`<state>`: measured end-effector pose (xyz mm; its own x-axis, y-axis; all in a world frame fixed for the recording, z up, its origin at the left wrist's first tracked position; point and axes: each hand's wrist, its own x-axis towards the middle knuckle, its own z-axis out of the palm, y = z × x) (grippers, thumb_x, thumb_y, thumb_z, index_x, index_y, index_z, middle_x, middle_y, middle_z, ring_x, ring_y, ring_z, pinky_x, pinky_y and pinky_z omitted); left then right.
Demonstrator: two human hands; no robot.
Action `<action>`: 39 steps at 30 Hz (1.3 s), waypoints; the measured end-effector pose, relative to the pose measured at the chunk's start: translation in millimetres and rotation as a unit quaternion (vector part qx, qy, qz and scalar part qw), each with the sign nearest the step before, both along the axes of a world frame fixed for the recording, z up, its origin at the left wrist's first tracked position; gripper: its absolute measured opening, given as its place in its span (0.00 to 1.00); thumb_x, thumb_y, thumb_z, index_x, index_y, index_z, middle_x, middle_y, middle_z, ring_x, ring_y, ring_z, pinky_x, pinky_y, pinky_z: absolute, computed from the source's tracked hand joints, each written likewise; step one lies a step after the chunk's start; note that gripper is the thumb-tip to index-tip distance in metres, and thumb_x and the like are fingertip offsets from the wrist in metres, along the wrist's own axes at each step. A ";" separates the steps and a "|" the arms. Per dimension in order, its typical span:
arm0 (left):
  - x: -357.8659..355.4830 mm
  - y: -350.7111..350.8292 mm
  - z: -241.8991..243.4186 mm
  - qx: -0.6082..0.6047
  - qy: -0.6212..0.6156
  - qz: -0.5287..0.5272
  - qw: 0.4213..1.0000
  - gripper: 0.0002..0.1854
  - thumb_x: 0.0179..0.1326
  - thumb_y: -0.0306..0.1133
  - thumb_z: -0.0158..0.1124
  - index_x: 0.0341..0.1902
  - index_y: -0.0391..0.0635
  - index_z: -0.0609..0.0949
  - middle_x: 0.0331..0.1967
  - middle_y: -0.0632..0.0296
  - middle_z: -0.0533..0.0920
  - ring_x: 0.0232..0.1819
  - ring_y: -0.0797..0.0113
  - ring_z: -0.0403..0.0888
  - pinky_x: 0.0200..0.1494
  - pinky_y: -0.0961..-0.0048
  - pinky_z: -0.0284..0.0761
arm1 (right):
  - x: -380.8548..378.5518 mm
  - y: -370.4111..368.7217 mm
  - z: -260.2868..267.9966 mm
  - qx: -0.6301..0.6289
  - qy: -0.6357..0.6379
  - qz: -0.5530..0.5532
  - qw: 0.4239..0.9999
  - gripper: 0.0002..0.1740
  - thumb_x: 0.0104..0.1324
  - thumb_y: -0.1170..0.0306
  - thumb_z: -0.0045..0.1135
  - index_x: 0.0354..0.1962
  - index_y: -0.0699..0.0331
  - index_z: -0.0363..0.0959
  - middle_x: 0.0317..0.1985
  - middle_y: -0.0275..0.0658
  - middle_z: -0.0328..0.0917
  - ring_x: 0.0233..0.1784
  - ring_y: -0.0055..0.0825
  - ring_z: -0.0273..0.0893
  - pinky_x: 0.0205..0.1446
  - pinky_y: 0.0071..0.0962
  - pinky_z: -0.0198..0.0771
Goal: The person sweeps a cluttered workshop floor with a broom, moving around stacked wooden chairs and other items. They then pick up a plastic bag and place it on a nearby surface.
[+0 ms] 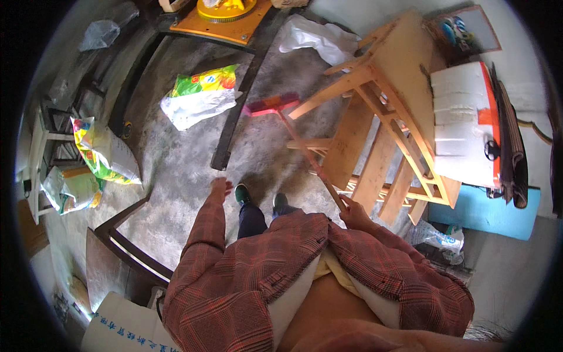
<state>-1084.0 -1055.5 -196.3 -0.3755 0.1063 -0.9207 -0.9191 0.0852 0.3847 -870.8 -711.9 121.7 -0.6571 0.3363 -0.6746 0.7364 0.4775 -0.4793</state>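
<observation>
My right hand [354,213] grips the handle end of a long-handled broom [303,149]. Its pink head with dark bristles [272,104] rests at the far end, on the concrete floor [184,176] by a wooden leg. To the left, my left hand [221,188] hangs free with its fingers apart, holding nothing. Just beyond that hand is the end of a dark metal bar [222,160]. A crumpled white, green and yellow plastic sack [200,97] lies on the floor left of the broom head.
A tipped wooden frame with slats [365,145] stands close on the right, beside a white box [462,123] and a blue panel [488,213]. Two more sacks [105,152] are at the left. Ahead, a yellow round part [226,11] sits on an orange plate [224,26]. A dark metal frame [132,255] lies near left.
</observation>
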 end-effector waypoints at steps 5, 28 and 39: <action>-59.4 43.0 26.7 0.014 0.049 0.009 0.999 0.10 0.57 0.40 0.52 0.39 0.49 0.73 0.29 0.62 0.80 0.28 0.67 0.79 0.28 0.67 0.72 | -57.6 9.0 -21.4 -0.082 -0.049 -0.076 0.993 0.33 0.51 0.76 0.47 0.57 0.61 0.57 0.15 0.36 0.68 0.11 0.22 0.66 0.13 0.25 0.63; -219.6 114.0 -115.0 -0.018 -0.030 0.201 0.979 0.22 0.54 0.50 0.60 0.38 0.42 0.72 0.26 0.60 0.74 0.24 0.62 0.75 0.23 0.67 0.70 | -204.1 76.9 -183.9 -0.067 -0.079 -0.070 0.992 0.29 0.54 0.74 0.47 0.56 0.61 0.56 0.18 0.42 0.72 0.13 0.29 0.70 0.14 0.28 0.65; -305.9 160.0 -141.8 0.262 -0.184 0.450 0.834 0.23 0.55 0.55 0.53 0.42 0.49 0.74 0.29 0.62 0.74 0.28 0.61 0.71 0.32 0.63 0.69 | -193.5 6.8 -96.6 -0.062 -0.077 -0.246 0.964 0.30 0.59 0.75 0.45 0.60 0.61 0.51 0.15 0.29 0.65 0.10 0.15 0.59 0.12 0.20 0.55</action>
